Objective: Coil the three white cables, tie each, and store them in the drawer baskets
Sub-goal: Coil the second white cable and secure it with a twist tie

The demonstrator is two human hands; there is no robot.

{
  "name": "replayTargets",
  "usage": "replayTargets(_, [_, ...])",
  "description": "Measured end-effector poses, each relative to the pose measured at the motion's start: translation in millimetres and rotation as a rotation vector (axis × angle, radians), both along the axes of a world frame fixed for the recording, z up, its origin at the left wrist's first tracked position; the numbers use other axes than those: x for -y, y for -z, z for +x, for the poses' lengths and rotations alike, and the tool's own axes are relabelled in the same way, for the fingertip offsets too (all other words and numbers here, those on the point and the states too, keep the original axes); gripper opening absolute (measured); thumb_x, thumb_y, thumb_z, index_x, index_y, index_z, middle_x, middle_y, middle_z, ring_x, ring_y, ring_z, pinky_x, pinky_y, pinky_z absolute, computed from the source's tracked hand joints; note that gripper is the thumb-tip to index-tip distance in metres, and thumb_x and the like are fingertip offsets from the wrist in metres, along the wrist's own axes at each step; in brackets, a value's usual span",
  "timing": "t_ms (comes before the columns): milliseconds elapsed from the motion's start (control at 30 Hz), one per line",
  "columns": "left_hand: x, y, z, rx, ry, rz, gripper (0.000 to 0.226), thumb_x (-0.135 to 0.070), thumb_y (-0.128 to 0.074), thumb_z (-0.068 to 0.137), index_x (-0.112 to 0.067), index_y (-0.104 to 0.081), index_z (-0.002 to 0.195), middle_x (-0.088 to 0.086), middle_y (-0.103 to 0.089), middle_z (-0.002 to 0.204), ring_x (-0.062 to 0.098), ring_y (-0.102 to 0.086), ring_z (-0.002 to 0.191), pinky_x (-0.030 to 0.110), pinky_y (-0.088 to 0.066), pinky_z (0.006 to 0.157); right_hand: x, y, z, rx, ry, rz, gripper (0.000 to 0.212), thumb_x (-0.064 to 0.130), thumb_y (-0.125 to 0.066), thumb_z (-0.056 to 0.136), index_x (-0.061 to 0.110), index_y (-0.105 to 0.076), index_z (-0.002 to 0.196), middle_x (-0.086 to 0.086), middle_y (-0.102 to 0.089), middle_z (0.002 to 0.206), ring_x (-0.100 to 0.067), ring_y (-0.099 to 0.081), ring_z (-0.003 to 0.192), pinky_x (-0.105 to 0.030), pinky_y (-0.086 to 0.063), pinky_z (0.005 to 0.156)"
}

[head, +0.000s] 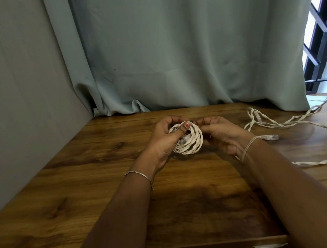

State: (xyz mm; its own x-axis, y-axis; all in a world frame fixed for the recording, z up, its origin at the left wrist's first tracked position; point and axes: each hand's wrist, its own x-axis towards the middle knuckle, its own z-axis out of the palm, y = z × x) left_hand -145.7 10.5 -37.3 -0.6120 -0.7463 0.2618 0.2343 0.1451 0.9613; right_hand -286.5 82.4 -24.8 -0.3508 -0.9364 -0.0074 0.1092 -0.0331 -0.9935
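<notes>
Head view: a tight coil of white twisted cable (190,142) is held just above the brown wood-grain table (97,195), over its middle and towards the far edge, so both hands can work round it without the loops dragging on the wood. The left hand (165,138) grips the coil from its left side, fingers curled behind it and the thumb laid across the top loops, which I judge is meant to stop the springy turns from opening out. The right hand (221,135) comes in from the other side, its fingertips closed together in a pinch at the coil's upper rim, where a small dark bit (192,121) shows; it may be a tie, but I cannot tell. The cable is two pale strands wound about each other, rope-like and matt, stacked in several round turns, with a clear plastic plug (183,141) tucked inside the ring. A second, loose white twisted cable (295,121) sprawls in open loops near the table's far right corner and along its right edge, uncoiled, its own plug lying flat on the wood. A pale thin band (248,146) circles the right wrist, perhaps kept ready for tying. A soft grey-green curtain (179,48) hangs in folds behind the far edge. No drawer baskets or third cable show.
</notes>
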Motion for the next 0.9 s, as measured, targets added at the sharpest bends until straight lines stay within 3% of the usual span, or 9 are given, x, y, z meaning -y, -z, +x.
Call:
replayTargets(200, [0,-1,0,-0.017,-0.032,-0.026,0.016,-0.008,-0.066,0.088,-0.01,-0.063,0.104,0.014,-0.07,0.107,0.025,-0.067,0.097,0.041,-0.056,0.088,-3,-1,-5,0.123,-0.141,0.052,0.019,0.003,-0.056,0.091,-0.002,-0.066,0.108,-0.013,-0.072,0.091,-0.019,-0.069,0.077,-0.028,-0.061,0.065])
replayTargets(333, [2,1,0,-0.03,-0.038,-0.076,0.016,-0.006,-0.063,0.09,-0.014,-0.065,0.104,0.013,-0.07,0.108,0.027,-0.067,0.101,0.044,-0.054,0.091,-5,-2,-4,0.186,-0.22,0.026,0.034,0.023,-0.059,0.09,0.003,-0.064,0.118,-0.012,-0.07,0.1,-0.021,-0.067,0.088,-0.034,-0.06,0.075])
replayTargets(433, [-1,-1,0,-0.029,-0.005,-0.065,0.014,-0.007,-0.06,0.092,-0.015,-0.068,0.101,0.012,-0.071,0.106,0.027,-0.067,0.101,0.043,-0.055,0.09,-6,-2,-6,0.105,-0.238,0.034,0.036,0.022,-0.07,0.078,0.003,-0.067,0.109,-0.011,-0.071,0.1,-0.021,-0.067,0.095,-0.032,-0.057,0.083])
replayTargets(567, [-3,-3,0,-0.021,0.017,-0.056,0.013,-0.008,-0.06,0.092,-0.015,-0.071,0.096,0.012,-0.071,0.108,0.028,-0.066,0.103,0.041,-0.054,0.09,-5,1,-9,0.052,-0.197,0.048,0.028,0.011,-0.071,0.07,0.001,-0.068,0.096,-0.008,-0.071,0.09,-0.018,-0.067,0.089,-0.028,-0.057,0.078])
replayTargets(733, [-3,-3,1,-0.002,0.031,-0.036,0.014,-0.011,-0.06,0.093,-0.013,-0.069,0.103,0.011,-0.072,0.105,0.027,-0.067,0.097,0.044,-0.053,0.09,-6,0,-9,0.065,-0.224,0.038,0.03,0.014,-0.071,0.072,-0.001,-0.068,0.097,-0.011,-0.07,0.095,-0.021,-0.066,0.093,-0.033,-0.053,0.088])
replayTargets(833, [-2,-4,2,0.01,0.065,-0.027,0.017,-0.013,-0.059,0.094,-0.012,-0.069,0.108,0.012,-0.071,0.106,0.025,-0.067,0.096,0.045,-0.053,0.089,-9,-2,-7,0.081,-0.226,0.019,0.028,0.013,-0.069,0.074,-0.001,-0.068,0.098,-0.012,-0.072,0.093,-0.021,-0.069,0.088,-0.032,-0.057,0.081])
replayTargets(900, [-2,-5,3,0.004,0.081,-0.03,0.019,-0.009,-0.057,0.094,-0.011,-0.069,0.109,0.01,-0.071,0.105,0.02,-0.067,0.094,0.037,-0.054,0.087,-10,-3,-5,0.124,-0.24,0.008,0.027,0.011,-0.066,0.076,-0.002,-0.067,0.099,-0.013,-0.073,0.092,-0.022,-0.07,0.084,-0.032,-0.061,0.073])
